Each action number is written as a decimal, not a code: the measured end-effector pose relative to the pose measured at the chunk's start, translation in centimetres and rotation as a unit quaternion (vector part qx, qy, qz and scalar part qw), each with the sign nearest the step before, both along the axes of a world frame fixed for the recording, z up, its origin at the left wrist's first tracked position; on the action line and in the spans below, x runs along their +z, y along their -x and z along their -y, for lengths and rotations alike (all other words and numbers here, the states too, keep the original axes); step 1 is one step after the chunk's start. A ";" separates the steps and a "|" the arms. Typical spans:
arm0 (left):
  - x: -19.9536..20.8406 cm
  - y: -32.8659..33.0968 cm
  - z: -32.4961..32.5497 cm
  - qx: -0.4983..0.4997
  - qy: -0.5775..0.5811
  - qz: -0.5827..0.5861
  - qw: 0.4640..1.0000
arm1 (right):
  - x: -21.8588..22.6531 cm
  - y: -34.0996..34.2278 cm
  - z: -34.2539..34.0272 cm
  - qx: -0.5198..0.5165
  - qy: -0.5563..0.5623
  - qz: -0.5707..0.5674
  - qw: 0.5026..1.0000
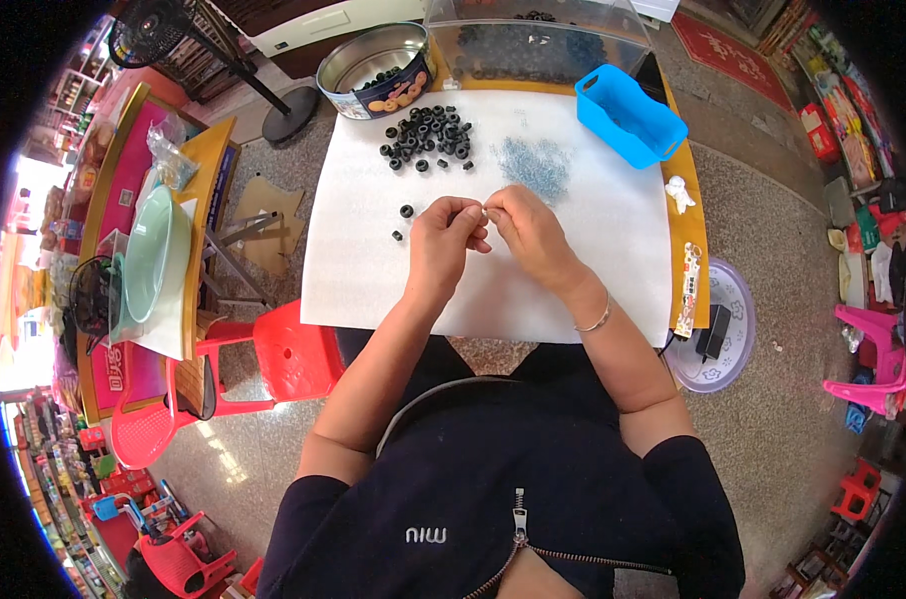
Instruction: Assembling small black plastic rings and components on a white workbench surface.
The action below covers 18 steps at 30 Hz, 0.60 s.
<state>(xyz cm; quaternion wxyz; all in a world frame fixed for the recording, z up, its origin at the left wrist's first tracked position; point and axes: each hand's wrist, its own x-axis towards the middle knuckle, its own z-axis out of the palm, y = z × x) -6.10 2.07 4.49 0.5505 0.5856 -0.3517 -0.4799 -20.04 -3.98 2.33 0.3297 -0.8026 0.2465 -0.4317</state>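
Note:
Over the white sheet on the table, my left hand and my right hand meet at their fingertips. Both are pinched closed around something tiny and pale, too small to make out. Beyond my left hand lies a heap of small black ring-shaped parts. Two loose black parts, one of them a ring, sit just left of that hand. A spread of tiny clear-bluish pieces lies past my right hand.
A round tin with black parts inside stands at the far left, beside a clear plastic box. A blue basket sits at the far right corner. A power strip runs along the right edge; a red stool stands left.

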 end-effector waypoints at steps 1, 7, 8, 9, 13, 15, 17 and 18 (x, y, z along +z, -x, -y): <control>0.0 0.0 0.0 0.004 -0.009 -0.022 1.000 | 0.0 -0.1 0.0 0.000 0.001 0.003 1.000; 0.1 0.6 -0.3 0.032 0.052 0.026 0.998 | 0.6 -0.2 -0.5 -0.034 -0.041 0.022 0.998; 0.1 0.7 -0.4 0.036 0.061 0.047 0.996 | 0.6 0.0 -0.4 -0.044 -0.044 0.006 0.998; 0.2 0.9 -0.5 0.032 0.071 0.058 0.995 | 0.6 0.2 -0.4 -0.055 -0.048 -0.011 0.997; 0.0 1.5 -0.8 0.030 0.100 0.109 0.988 | 0.4 0.3 -0.3 -0.042 -0.018 -0.058 0.997; -0.2 1.7 -0.7 0.039 0.108 0.125 0.986 | 0.4 0.2 -0.4 -0.046 -0.012 -0.045 0.998; -0.3 1.8 -0.6 0.051 0.114 0.126 0.984 | 0.4 0.2 -0.4 -0.045 -0.010 -0.040 0.998; -0.2 1.8 -0.6 0.047 0.108 0.130 0.984 | 0.3 0.3 -0.4 -0.045 -0.009 -0.037 0.998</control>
